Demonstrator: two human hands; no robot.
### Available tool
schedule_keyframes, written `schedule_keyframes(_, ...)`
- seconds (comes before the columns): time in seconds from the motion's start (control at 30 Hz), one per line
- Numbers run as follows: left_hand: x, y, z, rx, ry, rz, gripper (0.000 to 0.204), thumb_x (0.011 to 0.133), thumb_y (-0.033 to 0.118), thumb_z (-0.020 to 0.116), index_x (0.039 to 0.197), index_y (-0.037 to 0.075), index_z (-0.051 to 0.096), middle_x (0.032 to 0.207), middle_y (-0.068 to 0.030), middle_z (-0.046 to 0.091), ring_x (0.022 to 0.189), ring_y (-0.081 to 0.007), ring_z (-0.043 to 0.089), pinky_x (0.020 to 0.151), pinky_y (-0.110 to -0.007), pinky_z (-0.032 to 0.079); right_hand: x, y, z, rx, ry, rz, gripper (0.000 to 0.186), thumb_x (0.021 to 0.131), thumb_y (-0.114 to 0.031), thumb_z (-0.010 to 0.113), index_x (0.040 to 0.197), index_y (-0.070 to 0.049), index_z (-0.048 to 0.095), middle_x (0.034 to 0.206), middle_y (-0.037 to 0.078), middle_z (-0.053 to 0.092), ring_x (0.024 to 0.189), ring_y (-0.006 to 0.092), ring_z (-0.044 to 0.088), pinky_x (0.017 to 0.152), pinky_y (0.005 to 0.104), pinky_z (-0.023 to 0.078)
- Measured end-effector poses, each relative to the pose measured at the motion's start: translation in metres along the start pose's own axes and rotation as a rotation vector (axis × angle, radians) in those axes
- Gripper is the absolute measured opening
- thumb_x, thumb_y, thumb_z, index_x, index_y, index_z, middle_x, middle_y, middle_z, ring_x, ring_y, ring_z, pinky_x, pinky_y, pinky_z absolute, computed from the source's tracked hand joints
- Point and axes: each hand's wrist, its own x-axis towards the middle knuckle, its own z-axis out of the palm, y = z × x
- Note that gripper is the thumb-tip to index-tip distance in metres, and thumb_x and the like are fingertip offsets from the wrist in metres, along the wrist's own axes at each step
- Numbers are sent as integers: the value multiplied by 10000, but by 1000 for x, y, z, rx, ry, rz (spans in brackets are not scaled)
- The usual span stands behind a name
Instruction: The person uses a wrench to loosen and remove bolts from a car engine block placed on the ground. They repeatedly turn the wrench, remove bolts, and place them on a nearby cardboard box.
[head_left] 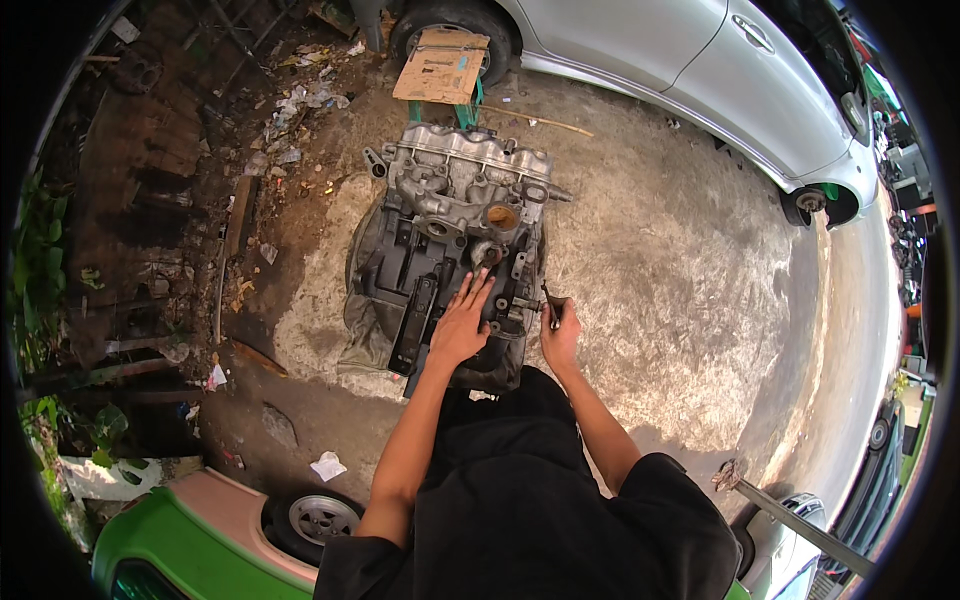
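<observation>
A grey car engine block [455, 215] stands on the concrete ground in front of me, its upper end pale metal and its lower part dark. My left hand [463, 322] lies flat on the dark lower side of the block, fingers spread. My right hand [560, 335] is at the block's right edge, closed around a slim dark tool [551, 303] that points up toward the engine's side.
A silver car [690, 70] is parked at the top right. A piece of cardboard on a green stool [442, 65] stands behind the engine. Litter and planks lie at the left. A green and pink vehicle [200, 530] sits at the bottom left.
</observation>
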Motion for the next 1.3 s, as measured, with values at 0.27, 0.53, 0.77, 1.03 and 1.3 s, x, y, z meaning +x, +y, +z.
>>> schedule_keyframes(0.27,0,-1,1,12,9,12,881,909,128,672,1659,218,219,1748,7,129,1605,-228,122,1286,-432,282,79,33,-13,578,132,358,187,1033,-123,662,1085,55,633,866,136,719,735,166,685,659,318,573)
schedule_keyframes(0.53,1,-1,0,14,-4,8,887,914,129,667,1662,241,202,1751,24,104,1607,-219,113,1290,-448,276,108,55,8,408,-170,539,321,1094,-286,569,984,16,587,698,95,642,533,153,569,477,326,442)
schedule_keyframes(0.77,1,0,-1,32,-29,-14,886,925,145,672,1664,248,194,1752,34,88,1608,-213,102,1292,-451,274,119,73,32,385,-335,620,367,1099,-337,548,988,8,608,645,52,584,503,140,519,478,312,395)
schedule_keyframes(1.03,1,-1,0,30,-16,-4,881,922,141,671,1661,247,204,1752,31,96,1607,-219,110,1284,-461,285,141,66,33,402,-516,630,366,1097,-332,556,1034,23,617,658,37,556,521,138,493,508,310,401)
schedule_keyframes(1.3,0,-1,0,19,-4,4,890,910,140,675,1660,249,208,1752,17,104,1607,-225,120,1283,-465,284,146,70,43,358,-593,672,387,1085,-352,579,1033,29,622,648,28,543,510,125,487,470,310,376)
